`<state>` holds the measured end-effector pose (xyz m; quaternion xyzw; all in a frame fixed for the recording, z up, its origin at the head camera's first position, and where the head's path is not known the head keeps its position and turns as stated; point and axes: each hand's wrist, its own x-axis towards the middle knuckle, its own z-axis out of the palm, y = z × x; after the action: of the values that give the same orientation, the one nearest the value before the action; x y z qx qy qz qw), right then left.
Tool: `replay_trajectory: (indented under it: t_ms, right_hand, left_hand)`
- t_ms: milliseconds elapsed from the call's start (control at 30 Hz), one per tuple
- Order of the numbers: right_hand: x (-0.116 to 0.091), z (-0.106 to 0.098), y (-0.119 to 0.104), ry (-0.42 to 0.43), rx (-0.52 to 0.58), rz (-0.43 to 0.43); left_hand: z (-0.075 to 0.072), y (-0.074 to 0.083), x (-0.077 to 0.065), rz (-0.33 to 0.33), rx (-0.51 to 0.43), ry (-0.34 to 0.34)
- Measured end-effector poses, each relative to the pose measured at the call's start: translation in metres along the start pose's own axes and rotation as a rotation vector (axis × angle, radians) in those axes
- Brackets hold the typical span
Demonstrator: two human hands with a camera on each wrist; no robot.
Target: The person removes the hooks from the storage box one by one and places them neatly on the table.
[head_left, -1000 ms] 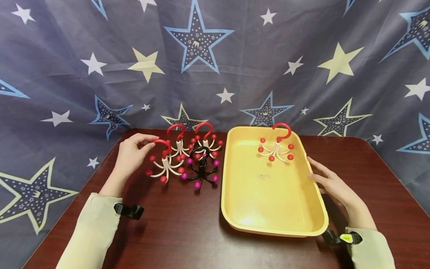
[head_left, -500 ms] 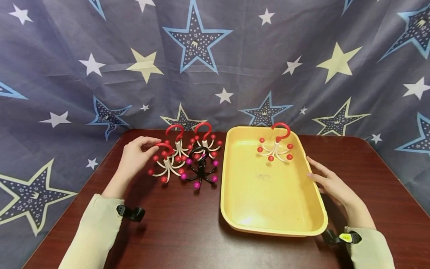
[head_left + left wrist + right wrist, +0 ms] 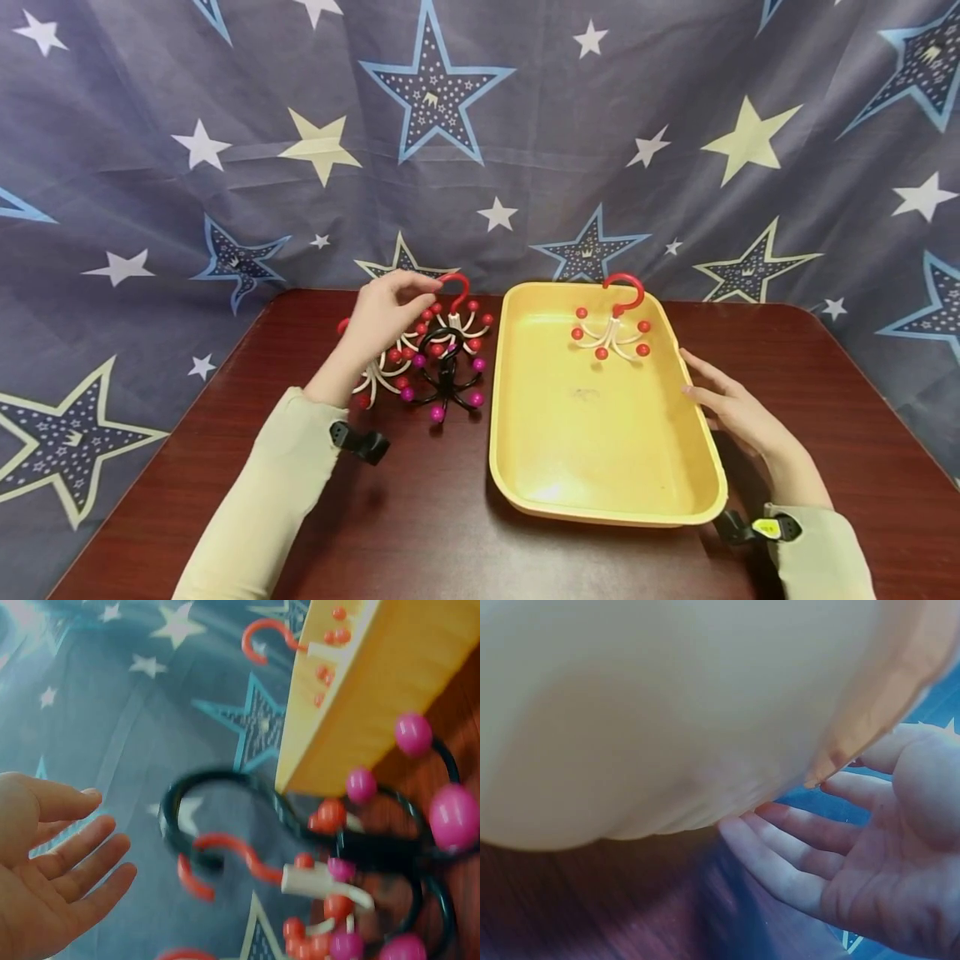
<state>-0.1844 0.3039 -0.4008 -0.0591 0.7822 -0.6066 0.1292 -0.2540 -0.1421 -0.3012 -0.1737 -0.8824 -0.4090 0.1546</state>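
Observation:
My left hand (image 3: 390,312) is over the group of multi-arm hook hangers, its fingertips close to the red hook of the back red-and-white hanger (image 3: 454,320). In the left wrist view the fingers are extended, with a gap between them and the hooks. Two more red-and-white hangers stand under and behind this hand, partly hidden; the front one (image 3: 377,375) shows its white arms. A black hanger with magenta balls (image 3: 447,379) stands in front. My right hand (image 3: 742,421) holds the right rim of the yellow tray (image 3: 517,492), thumb at the rim, fingers against the outer wall.
Another red-and-white hanger (image 3: 613,329) stands upright in the back part of the tray. The dark wooden table (image 3: 420,533) ends at the back against a star-patterned curtain (image 3: 510,167).
My left hand has let go of the front-left hanger's red hook and moved right and back to the rear hanger's hook. The right hand stays at the tray.

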Motion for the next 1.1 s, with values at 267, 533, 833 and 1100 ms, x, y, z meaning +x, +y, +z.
replay_trajectory:
  t_ms: [267,533,833,1100]
  right_hand:
    - [0.001,0.0,0.001,0.007,-0.003,0.005]
    - [0.002,0.001,0.002,0.014,-0.003,0.009]
    - [0.003,0.0,0.004,0.012,0.008,-0.002]
    - [0.003,-0.001,0.003,0.002,0.006,0.004]
  left_hand:
    - [0.044,0.032,0.023,0.03,-0.023,-0.094]
    - [0.09,0.051,0.036,0.06,0.013,-0.193]
    - [0.142,0.072,0.055,0.052,0.02,-0.236]
    - [0.185,0.087,0.07,0.035,0.034,-0.226]
